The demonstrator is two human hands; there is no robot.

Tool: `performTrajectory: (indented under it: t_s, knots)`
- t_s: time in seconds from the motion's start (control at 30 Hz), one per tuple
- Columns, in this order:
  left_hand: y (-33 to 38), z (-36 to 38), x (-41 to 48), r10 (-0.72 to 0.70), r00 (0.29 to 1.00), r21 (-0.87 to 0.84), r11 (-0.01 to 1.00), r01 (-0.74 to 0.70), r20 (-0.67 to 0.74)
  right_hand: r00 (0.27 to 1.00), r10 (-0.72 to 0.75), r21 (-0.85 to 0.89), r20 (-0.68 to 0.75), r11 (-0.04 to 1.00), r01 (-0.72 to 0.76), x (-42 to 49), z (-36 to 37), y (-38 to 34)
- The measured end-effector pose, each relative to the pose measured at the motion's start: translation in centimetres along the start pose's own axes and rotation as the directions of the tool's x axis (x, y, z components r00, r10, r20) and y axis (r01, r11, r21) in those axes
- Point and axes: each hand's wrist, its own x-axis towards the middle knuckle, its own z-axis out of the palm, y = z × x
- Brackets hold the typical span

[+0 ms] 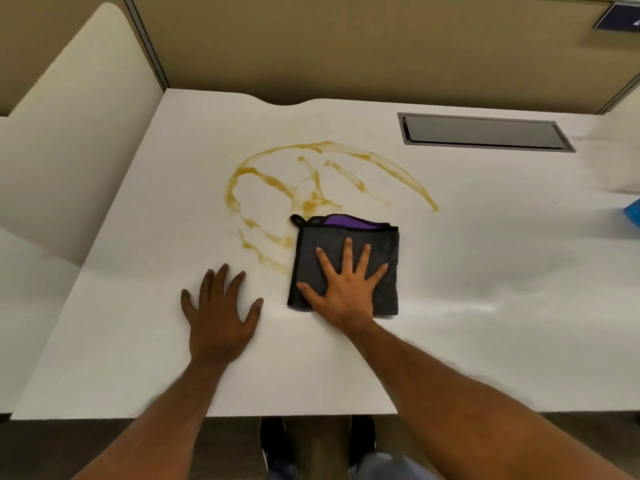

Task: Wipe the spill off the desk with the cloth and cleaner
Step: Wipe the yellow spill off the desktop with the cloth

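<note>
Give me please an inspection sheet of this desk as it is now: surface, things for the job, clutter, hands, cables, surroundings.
Surface: white desk, with a yellow-brown spill in curved streaks, not yet wiped away.
Job's things: folded grey cloth with a purple inside, lying flat at the spill's near edge; no cleaner clearly seen.
Clutter: a blue thing at the right edge, cut off, cannot tell what.
Hands: right hand flat, fingers spread, on the cloth; left hand flat on the bare desk.
Cables: nothing seen; closed cable hatch at far right.
Surroundings: tan partition panels; shoes below.
</note>
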Motion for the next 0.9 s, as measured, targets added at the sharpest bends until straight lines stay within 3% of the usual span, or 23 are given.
performTrajectory:
  t_s: [0.1,0.2,0.37,0.53,0.67,0.8,0.9]
  knots:
    - [-0.1,-0.3,0.2,0.016,1.0,-0.015,1.0,-0.016,0.0,0.995,-0.101,-0.026,0.006,0.994,0.102,-1.5,0.7,-2.5]
    - [-0.6,-0.4,0.4,0.04,0.998,-0.016,0.999,-0.039,0.039,0.983,-0.177,-0.035,-0.038,0.984,0.176,-2.4,0.9,0.0]
    - [-3.3,-1.1,2.0,0.198,0.979,0.019,0.98,-0.199,0.043,0.998,0.011,-0.043,-0.055,0.999,-0.013,-1.9,0.3,3.9]
    - [-5.7,-1.3,4.2,0.239,0.971,0.015,0.971,-0.24,0.019,0.984,0.173,0.019,-0.037,0.985,-0.173,1.4,-0.1,-0.1]
    - [-6.6,-1.5,5.8,0.205,0.979,-0.019,0.979,-0.205,-0.006,0.998,0.055,-0.011,-0.012,0.998,-0.056,2.2,0.3,-3.7]
    - [-8.8,-1.9,7.5,0.146,0.989,-0.036,0.989,-0.144,0.032,0.995,-0.1,-0.047,-0.015,0.994,0.1,-0.2,0.9,-1.6]
    - [-9.4,-1.8,7.9,0.182,0.983,-0.08,0.981,-0.179,0.032,1.0,0.005,-0.039,-0.021,0.999,-0.006,-0.9,0.4,1.3]
